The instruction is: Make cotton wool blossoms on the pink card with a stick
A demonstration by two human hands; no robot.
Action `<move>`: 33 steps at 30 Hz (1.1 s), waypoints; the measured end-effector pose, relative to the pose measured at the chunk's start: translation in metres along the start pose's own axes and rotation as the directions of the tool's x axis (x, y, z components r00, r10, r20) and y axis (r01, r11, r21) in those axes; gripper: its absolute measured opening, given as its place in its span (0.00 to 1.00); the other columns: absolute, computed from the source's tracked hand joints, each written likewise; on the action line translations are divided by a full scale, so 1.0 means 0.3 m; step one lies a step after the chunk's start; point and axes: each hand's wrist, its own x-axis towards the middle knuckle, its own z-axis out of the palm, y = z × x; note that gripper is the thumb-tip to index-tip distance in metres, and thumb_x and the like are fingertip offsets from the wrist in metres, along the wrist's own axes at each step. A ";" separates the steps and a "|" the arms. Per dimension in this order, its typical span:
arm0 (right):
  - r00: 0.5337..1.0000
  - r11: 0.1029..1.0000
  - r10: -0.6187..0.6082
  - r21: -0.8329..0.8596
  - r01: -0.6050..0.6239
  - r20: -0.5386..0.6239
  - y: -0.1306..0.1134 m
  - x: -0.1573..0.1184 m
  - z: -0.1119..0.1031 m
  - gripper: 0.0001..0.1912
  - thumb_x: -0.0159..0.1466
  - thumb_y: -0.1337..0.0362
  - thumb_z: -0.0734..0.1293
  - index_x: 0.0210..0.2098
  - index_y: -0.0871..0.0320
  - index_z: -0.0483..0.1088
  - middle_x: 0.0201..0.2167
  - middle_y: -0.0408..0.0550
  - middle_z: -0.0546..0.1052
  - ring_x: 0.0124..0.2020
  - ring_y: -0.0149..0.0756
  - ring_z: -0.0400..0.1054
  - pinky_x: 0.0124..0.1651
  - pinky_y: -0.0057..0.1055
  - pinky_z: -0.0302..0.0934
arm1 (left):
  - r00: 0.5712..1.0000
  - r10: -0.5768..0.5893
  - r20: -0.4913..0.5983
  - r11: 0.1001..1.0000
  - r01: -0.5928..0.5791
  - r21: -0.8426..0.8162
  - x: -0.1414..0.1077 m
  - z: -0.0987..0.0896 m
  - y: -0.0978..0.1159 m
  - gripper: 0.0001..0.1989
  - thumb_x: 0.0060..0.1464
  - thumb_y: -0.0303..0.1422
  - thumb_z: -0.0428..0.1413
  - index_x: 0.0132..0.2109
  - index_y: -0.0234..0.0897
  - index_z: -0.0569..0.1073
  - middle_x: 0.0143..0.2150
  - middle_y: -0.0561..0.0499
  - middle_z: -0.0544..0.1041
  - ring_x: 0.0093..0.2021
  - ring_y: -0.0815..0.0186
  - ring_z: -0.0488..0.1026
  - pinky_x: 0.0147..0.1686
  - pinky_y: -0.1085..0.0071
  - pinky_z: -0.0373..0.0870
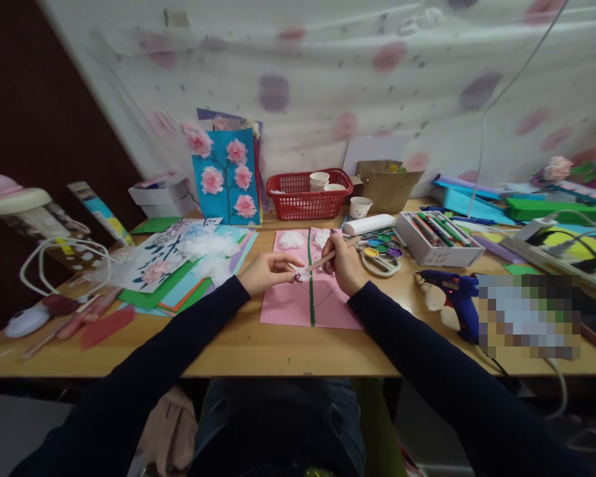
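Observation:
A pink sheet of card (285,308) lies in front of me, with a green vertical strip (312,308) down its middle. White cotton tufts (291,240) sit near its top edge on both sides of the strip. Over the sheet, my left hand (269,271) pinches a small white piece (302,270) between thumb and fingers; its material is too small to tell. My right hand (344,265) is closed around a flat wooden stick (322,260), whose tip points left and meets the white piece.
A blue hot glue gun (451,288) lies to the right, beyond several paint pots (372,252). Behind are a box of markers (440,248), a red basket (305,210) and a blue flower card (223,192). Loose cotton (208,248) and coloured paper (153,296) cover the left.

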 end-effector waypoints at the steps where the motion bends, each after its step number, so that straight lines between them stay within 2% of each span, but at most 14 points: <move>1: 1.000 1.000 -0.012 -0.019 0.012 -0.002 -0.002 -0.003 0.001 0.24 0.62 0.56 0.56 0.12 0.57 0.59 0.03 0.38 0.57 0.05 0.25 0.50 0.09 0.22 0.44 | 1.000 -0.006 -0.014 1.000 0.006 0.024 0.000 -0.001 -0.002 0.15 0.43 0.28 0.62 0.41 0.32 0.75 0.31 0.48 0.79 0.33 0.68 0.76 0.40 0.69 0.71; 8: 0.999 0.993 -0.039 -0.111 0.042 0.027 -0.004 -0.011 0.000 0.22 0.61 0.59 0.56 0.12 0.57 0.60 0.03 0.39 0.58 0.06 0.25 0.51 0.11 0.22 0.45 | 0.996 -0.013 -0.084 0.988 0.025 0.150 -0.001 0.010 -0.001 0.08 0.42 0.29 0.61 0.33 0.32 0.76 0.33 0.47 0.79 0.33 0.67 0.76 0.41 0.68 0.71; 12: 0.998 0.991 -0.031 -0.128 0.039 0.059 -0.002 -0.016 0.002 0.23 0.61 0.57 0.56 0.12 0.58 0.61 0.03 0.39 0.58 0.06 0.25 0.51 0.11 0.22 0.44 | 0.996 -0.032 -0.081 0.989 0.043 0.140 -0.003 0.020 0.000 0.08 0.41 0.30 0.62 0.32 0.31 0.76 0.32 0.47 0.79 0.33 0.66 0.76 0.40 0.68 0.72; 17: 0.997 0.985 -0.021 -0.172 0.033 0.075 -0.001 -0.022 0.006 0.23 0.61 0.57 0.57 0.12 0.58 0.60 0.04 0.39 0.58 0.07 0.24 0.52 0.11 0.21 0.45 | 0.999 -0.043 -0.014 0.991 0.045 0.128 -0.004 0.025 0.002 0.09 0.42 0.28 0.61 0.35 0.31 0.76 0.33 0.47 0.79 0.33 0.67 0.76 0.41 0.67 0.72; 23: 0.999 0.982 -0.017 -0.188 0.024 0.037 0.001 -0.019 0.004 0.24 0.62 0.54 0.56 0.13 0.58 0.60 0.04 0.39 0.58 0.07 0.24 0.51 0.11 0.21 0.45 | 0.997 -0.030 -0.065 0.983 0.041 0.179 -0.006 0.020 0.009 0.14 0.44 0.31 0.61 0.40 0.32 0.75 0.36 0.46 0.79 0.36 0.65 0.76 0.39 0.69 0.72; 26: 0.999 0.987 -0.023 -0.161 0.026 0.022 0.004 -0.014 0.005 0.24 0.63 0.54 0.56 0.13 0.57 0.60 0.04 0.39 0.58 0.06 0.24 0.51 0.10 0.21 0.45 | 0.997 -0.023 -0.069 0.982 0.035 0.185 -0.008 0.017 0.011 0.18 0.39 0.33 0.64 0.41 0.33 0.75 0.35 0.46 0.79 0.36 0.65 0.76 0.38 0.69 0.72; 30: 0.999 0.991 -0.042 -0.124 0.041 0.000 0.015 -0.005 0.001 0.25 0.63 0.52 0.56 0.14 0.57 0.60 0.04 0.39 0.59 0.07 0.25 0.51 0.11 0.22 0.45 | 0.988 -0.019 -0.153 0.990 0.040 0.136 -0.008 0.021 0.013 0.19 0.37 0.34 0.65 0.38 0.31 0.75 0.33 0.46 0.79 0.34 0.64 0.77 0.40 0.65 0.73; 33: 0.992 0.980 -0.121 -0.161 0.113 -0.037 0.024 -0.004 -0.005 0.25 0.63 0.52 0.56 0.14 0.57 0.61 0.05 0.38 0.59 0.08 0.25 0.53 0.12 0.22 0.47 | 0.964 0.034 -0.263 0.993 -0.002 0.119 -0.003 0.016 0.017 0.16 0.38 0.35 0.64 0.35 0.31 0.74 0.34 0.45 0.79 0.35 0.62 0.77 0.42 0.63 0.73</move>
